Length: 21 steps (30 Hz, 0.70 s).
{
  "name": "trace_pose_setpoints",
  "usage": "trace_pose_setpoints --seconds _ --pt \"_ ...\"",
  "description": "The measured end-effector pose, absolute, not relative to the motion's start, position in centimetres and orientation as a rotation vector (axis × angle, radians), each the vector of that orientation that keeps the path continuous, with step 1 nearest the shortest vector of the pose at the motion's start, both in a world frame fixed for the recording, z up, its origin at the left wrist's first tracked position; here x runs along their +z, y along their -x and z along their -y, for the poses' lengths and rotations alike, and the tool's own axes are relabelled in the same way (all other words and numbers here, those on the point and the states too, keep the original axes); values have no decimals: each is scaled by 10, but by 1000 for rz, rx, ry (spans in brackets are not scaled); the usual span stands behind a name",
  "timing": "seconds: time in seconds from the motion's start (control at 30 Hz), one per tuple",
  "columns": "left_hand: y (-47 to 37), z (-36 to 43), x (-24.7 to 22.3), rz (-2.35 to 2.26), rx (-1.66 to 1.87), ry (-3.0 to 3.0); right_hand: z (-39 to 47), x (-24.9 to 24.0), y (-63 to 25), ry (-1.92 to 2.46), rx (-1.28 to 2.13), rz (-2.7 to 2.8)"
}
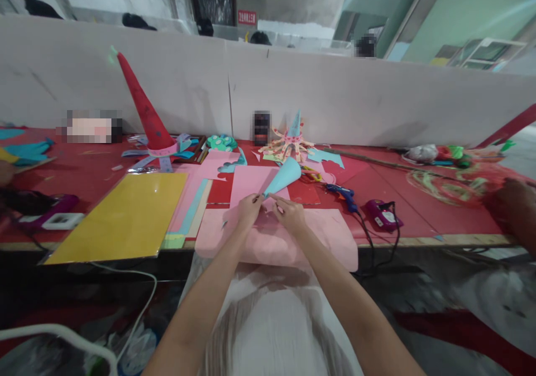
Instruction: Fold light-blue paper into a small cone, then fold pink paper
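A light blue paper cone (pixel 285 176) points its narrow tip toward me, with the wide end away to the upper right. My left hand (pixel 250 209) pinches the cone at its tip. Close beside it, my right hand (pixel 288 213) has its thumb and fingers drawn together near the same tip; whether it grips the paper is too small to make out. Under both hands lies a pink sheet (pixel 276 247) that curls over the table's front edge. Another pink sheet (pixel 243 180) lies beneath the cone.
Left are a yellow sheet pack (pixel 121 214) and a tall red cone (pixel 146 108). Behind stands a small blue cone figure (pixel 295 130). Right are yellow-handled scissors (pixel 312 175), a blue glue gun (pixel 344 196) and a purple corded device (pixel 382 215). Another person's arm (pixel 513 208) reaches in at right.
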<state>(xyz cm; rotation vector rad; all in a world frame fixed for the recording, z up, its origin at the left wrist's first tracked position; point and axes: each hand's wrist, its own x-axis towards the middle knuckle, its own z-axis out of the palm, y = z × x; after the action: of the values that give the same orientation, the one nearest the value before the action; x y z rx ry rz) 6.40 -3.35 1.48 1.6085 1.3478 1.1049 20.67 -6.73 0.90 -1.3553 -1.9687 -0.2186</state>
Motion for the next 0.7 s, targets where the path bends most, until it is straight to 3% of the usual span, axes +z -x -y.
trace_pose_setpoints --seconds 0.33,0.7 --pt "-62 31 12 -1384 1087 -1648 65 10 -209 1537 -237 1808" --pt "-64 35 16 -1376 1102 -1646 64 14 -211 1487 -22 1755"
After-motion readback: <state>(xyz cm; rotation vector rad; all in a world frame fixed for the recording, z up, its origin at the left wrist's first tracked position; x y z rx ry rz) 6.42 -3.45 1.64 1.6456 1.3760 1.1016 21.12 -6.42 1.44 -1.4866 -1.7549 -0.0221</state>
